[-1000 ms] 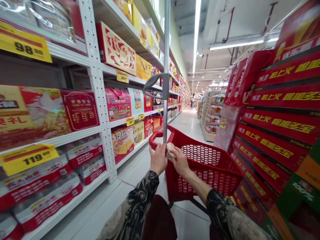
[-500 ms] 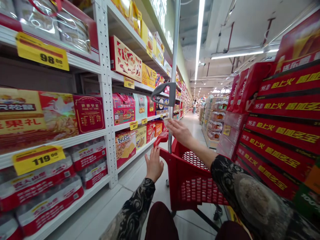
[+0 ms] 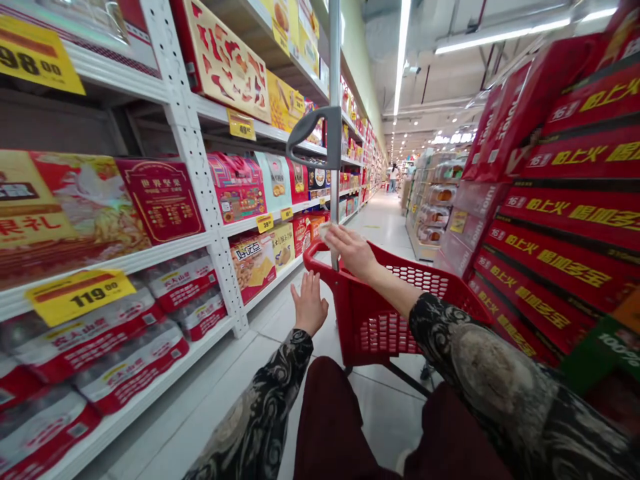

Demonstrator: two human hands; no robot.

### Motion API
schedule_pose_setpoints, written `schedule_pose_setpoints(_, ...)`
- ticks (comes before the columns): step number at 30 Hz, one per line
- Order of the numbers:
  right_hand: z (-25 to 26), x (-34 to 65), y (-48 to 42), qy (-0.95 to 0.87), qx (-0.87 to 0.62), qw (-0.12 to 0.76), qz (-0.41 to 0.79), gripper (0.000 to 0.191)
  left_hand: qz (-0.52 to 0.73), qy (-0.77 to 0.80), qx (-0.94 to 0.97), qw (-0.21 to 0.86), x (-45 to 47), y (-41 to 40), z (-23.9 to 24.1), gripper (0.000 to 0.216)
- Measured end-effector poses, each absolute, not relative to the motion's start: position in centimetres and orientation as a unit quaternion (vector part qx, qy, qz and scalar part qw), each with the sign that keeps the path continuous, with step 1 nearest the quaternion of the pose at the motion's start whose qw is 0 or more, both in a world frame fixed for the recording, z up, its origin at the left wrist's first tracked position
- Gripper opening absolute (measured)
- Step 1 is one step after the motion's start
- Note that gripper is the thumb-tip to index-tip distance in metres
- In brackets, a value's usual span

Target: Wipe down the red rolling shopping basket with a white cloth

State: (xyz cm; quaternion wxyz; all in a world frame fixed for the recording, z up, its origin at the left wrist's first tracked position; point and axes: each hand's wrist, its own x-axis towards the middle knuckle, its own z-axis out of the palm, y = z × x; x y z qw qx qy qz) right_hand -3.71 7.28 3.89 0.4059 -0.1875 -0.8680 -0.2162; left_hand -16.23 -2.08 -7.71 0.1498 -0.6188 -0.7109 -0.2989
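The cart (image 3: 357, 317) at mid-frame could roll if the right hand (image 3: 351, 250), its grip closed on a cloth (image 3: 325, 231) by the pole (image 3: 335, 193), pushes hard (left hand (image 3: 309, 305): grip spread, empty).

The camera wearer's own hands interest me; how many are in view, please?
2: the left hand is open near the red shopping cart's rim; the right hand is at the metal pole with a whitish wad. Neither is hidden.

The cart (image 3: 367, 320) stands ahead, between shelves (image 3: 193, 160) on the left and stacked cartons (image 3: 555, 260) on the right.
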Motion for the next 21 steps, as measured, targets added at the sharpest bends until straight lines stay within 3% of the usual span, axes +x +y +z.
schedule_pose_setpoints(4, -2.6, -2.9, 5.8, -0.906, -0.169, 0.339, -0.186, 0.038, -0.336, -0.697, -0.624, 0.111, -16.1, -2.3, -9.3, 0.068)
schedule_pose_setpoints(7, -7.3, -2.4, 4.1, -0.912, -0.19, 0.344, -0.12, 0.038, -0.447, -0.672, -0.59, 0.009, -16.1, -2.4, -10.3, 0.064)
schedule_pose_setpoints(11, -9.9, -3.0, 1.9, -0.859, -0.257, 0.442, 0.027, 0.046, -0.64, -0.53, -0.467, -0.304, -14.9, -2.6, -10.6, 0.043)
schedule_pose_setpoints(14, -9.8, -3.3, 0.6, -0.833, -0.276, 0.473, 0.072, 0.048, -0.676, -0.413, -0.352, -0.499, -13.6, -3.1, -10.4, 0.041)
schedule_pose_setpoints(18, -9.3, -2.7, 0.2, -0.884, -0.222, 0.409, 0.044, 0.054, -0.68, -0.381, -0.308, -0.546, -13.4, -3.8, -10.1, 0.036)
schedule_pose_setpoints(21, -8.0, -2.6, 1.2, -0.901, -0.185, 0.393, -0.008, 0.044, -0.644, -0.426, -0.359, -0.524, -14.8, -3.8, -9.6, 0.032)
